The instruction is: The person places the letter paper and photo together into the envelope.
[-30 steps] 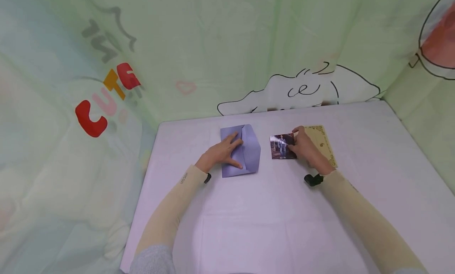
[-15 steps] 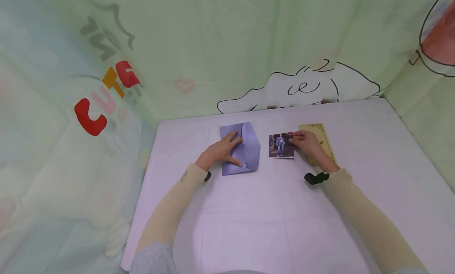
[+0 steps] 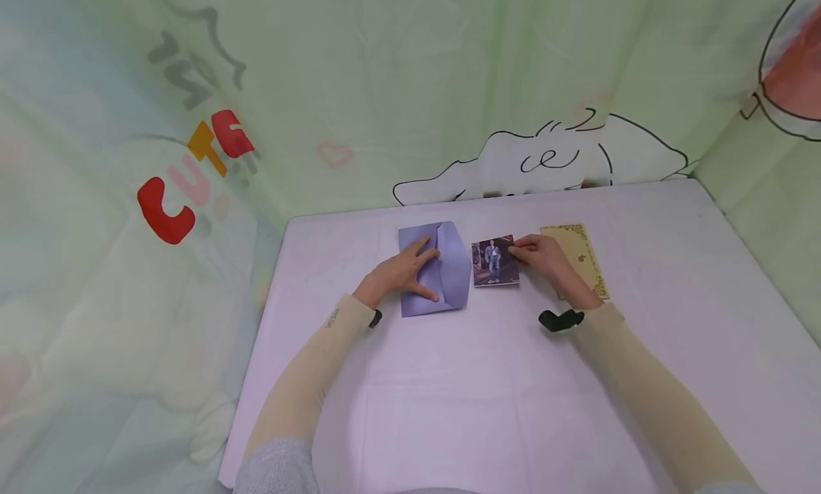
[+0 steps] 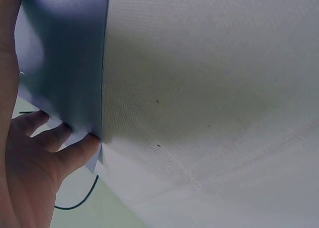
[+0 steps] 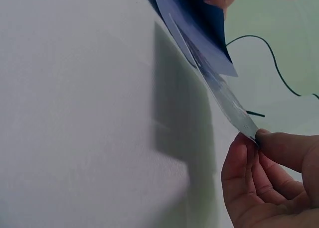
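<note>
My left hand (image 3: 399, 273) lies with spread fingers on a lilac envelope (image 3: 454, 269), whose flap is unfolded to the right. In the left wrist view, several fingers (image 4: 75, 156) touch the envelope near its edge. Just right of the flap is a square photo (image 3: 495, 273) of a standing figure. My right hand (image 3: 544, 257) pinches the photo's right edge between thumb and fingers. From the right wrist the photo (image 5: 227, 101) appears nearly edge-on and tilted, raised over its shadow, its far end overlapping the envelope (image 5: 199, 24).
A cream card (image 3: 582, 255) with an ornate border lies partly under the right forearm. The white-covered table (image 3: 449, 394) meets a printed green curtain (image 3: 385, 88) at the back and sides.
The right hand has lifted the photo off the cream card's side and carried it left, up to the envelope flap. The left hand stays in place on the envelope.
</note>
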`<state>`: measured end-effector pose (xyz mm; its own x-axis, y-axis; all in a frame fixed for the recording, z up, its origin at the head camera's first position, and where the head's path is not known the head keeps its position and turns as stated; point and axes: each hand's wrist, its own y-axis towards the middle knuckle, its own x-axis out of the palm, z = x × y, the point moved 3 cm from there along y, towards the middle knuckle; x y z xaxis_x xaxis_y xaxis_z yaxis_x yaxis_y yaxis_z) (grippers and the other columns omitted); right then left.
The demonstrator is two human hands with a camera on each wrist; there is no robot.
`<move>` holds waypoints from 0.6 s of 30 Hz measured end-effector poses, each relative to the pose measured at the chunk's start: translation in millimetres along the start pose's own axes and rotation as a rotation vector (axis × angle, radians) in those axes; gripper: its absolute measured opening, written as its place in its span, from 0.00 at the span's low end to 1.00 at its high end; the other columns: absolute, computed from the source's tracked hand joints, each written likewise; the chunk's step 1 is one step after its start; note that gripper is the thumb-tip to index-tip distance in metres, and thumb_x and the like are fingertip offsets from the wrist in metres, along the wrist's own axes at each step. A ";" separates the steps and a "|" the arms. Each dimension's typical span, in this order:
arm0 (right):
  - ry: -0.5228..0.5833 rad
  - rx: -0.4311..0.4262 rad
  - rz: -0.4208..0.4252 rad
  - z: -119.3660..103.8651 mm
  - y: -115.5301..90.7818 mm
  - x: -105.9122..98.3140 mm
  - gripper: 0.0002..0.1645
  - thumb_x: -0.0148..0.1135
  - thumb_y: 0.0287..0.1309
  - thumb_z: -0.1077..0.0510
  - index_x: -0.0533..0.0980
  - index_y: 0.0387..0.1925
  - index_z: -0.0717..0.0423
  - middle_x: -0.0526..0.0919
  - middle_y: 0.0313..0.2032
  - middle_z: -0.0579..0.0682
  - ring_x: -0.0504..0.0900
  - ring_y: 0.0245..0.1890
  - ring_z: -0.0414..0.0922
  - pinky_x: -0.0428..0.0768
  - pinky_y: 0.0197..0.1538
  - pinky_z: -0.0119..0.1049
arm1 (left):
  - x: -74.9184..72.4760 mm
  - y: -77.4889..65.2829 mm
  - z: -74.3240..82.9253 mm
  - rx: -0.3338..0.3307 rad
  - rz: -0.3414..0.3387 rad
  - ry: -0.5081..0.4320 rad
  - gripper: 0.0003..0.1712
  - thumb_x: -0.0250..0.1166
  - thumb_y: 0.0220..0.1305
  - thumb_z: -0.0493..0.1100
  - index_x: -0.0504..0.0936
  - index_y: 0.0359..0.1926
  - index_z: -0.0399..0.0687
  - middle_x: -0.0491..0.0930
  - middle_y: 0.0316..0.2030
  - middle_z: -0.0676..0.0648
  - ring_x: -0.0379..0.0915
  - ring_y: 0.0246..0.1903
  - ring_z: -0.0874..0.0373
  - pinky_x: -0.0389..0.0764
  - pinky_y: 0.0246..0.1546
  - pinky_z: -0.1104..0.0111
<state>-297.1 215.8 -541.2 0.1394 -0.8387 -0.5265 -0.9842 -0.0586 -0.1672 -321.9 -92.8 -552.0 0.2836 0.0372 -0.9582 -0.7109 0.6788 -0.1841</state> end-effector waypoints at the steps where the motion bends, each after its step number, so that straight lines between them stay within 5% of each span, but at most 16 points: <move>1: 0.012 0.008 -0.011 -1.1 0.0 1.3 0.25 0.60 0.71 0.54 0.74 0.56 0.72 0.82 0.50 0.71 0.81 0.35 0.38 0.79 0.37 0.24 | 0.1 0.0 0.0 0.000 -0.003 0.002 0.57 0.71 0.46 0.76 0.59 0.72 0.60 0.42 0.79 0.37 0.46 0.78 0.41 0.64 0.73 0.55; 6: 0.051 0.021 -0.053 -5.3 1.2 10.6 0.24 0.59 0.71 0.54 0.73 0.56 0.73 0.81 0.51 0.70 0.82 0.39 0.44 0.82 0.40 0.27 | -1.0 0.0 0.5 0.007 -0.004 -0.014 0.58 0.72 0.46 0.75 0.60 0.72 0.59 0.43 0.79 0.36 0.46 0.78 0.39 0.64 0.73 0.53; 18: 0.068 0.008 -0.078 -15.4 10.6 39.6 0.20 0.60 0.70 0.57 0.76 0.50 0.74 0.84 0.41 0.65 0.79 0.27 0.36 0.78 0.33 0.26 | -2.0 -0.3 0.6 -0.006 -0.031 -0.020 0.58 0.71 0.47 0.76 0.58 0.73 0.60 0.40 0.80 0.37 0.43 0.79 0.40 0.61 0.74 0.54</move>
<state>-303.7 173.6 -550.9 0.2077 -0.8664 -0.4542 -0.9696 -0.1209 -0.2128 -321.8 -92.6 -549.9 0.3179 0.0309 -0.9476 -0.7055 0.6754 -0.2147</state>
